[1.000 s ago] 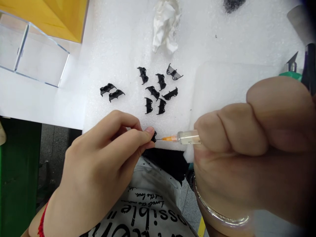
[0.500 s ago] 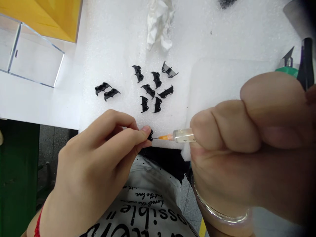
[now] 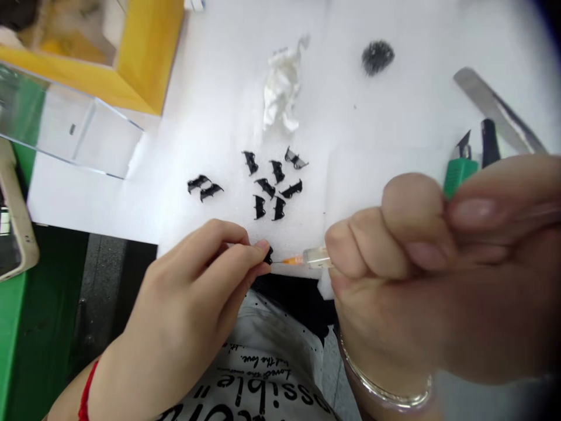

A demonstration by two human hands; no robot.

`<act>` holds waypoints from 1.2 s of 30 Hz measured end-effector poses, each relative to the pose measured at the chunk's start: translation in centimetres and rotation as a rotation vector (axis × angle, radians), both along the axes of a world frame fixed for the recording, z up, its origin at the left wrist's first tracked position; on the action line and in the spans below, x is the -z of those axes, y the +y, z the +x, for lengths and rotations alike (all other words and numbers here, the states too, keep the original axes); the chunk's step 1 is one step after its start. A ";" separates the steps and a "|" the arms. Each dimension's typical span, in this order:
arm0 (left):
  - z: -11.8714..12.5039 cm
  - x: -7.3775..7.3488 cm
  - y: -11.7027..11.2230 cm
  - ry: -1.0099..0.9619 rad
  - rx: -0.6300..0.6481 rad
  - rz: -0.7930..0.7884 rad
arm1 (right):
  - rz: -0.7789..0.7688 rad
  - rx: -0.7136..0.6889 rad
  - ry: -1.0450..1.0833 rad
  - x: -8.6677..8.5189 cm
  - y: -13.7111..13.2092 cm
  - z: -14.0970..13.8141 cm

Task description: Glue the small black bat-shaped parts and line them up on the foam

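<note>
Between the thumb and fingers of my left hand (image 3: pixel 188 310) is a small black plastic part (image 3: pixel 269 255), mostly covered by the fingertips. My right hand (image 3: pixel 394 263) is wrapped round a clear syringe (image 3: pixel 316 258) with an orange needle hub (image 3: pixel 293 259). Its thin needle points left, and the tip is at the black part's edge; whether it touches I cannot tell. Beyond my hands, several similar black parts (image 3: pixel 265 187) lie in a loose group on white foam. Two more black parts (image 3: pixel 205 187) lie side by side to the left.
A crumpled white tissue (image 3: pixel 283 88) and a dark pile of tiny pieces (image 3: pixel 377 57) lie farther back. At right are tweezers (image 3: pixel 499 108) and a green-handled craft knife (image 3: pixel 460 169), blade exposed. A clear acrylic box (image 3: pixel 109 137) and a yellow-framed box (image 3: pixel 149 58) stand at left, near a phone (image 3: pixel 17 222).
The camera view has shifted, bringing the phone, dark pile and more of the tweezers into sight. Both hands keep their hold, with the needle still at the black part.
</note>
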State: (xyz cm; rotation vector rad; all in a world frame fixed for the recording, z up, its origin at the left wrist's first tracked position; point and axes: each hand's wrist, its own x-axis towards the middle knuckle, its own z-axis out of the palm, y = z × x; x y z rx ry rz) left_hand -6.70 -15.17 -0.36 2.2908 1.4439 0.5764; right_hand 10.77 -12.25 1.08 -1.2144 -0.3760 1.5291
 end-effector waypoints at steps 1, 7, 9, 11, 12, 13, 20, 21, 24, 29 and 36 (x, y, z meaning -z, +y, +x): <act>-0.1 0.0 0.0 -0.001 0.019 0.001 | 0.056 0.031 0.045 0.1 0.1 0.1; -0.7 -0.3 1.2 -0.086 -0.031 0.054 | 0.040 0.153 0.321 0.8 0.7 0.0; -0.8 -0.3 2.5 -0.090 -0.113 0.114 | 0.071 0.150 0.369 0.9 0.8 -0.1; -0.8 -0.2 4.1 -0.001 -0.181 0.118 | 0.069 0.161 0.391 1.0 0.8 -0.1; -0.8 -0.2 5.0 0.070 -0.204 0.087 | 0.057 0.175 0.396 1.0 0.8 -0.1; -0.8 -0.2 5.8 0.120 -0.215 0.058 | 0.037 0.189 0.401 0.9 0.7 -0.2; -1.0 -0.3 8.4 0.203 -0.225 -0.072 | -0.115 0.302 0.519 0.8 0.6 -0.2; -1.1 -0.3 8.5 0.198 -0.225 -0.091 | -0.124 0.310 0.532 0.8 0.6 -0.1; -1.2 -0.4 8.6 0.176 -0.208 -0.135 | -0.131 0.323 0.555 0.9 0.5 0.0; -1.9 -0.6 8.3 0.116 -0.220 -0.174 | -0.161 0.331 0.560 0.7 0.5 -0.1; -3.6 0.5 5.1 0.061 -0.226 -0.221 | -0.111 0.241 0.673 2.2 0.8 0.5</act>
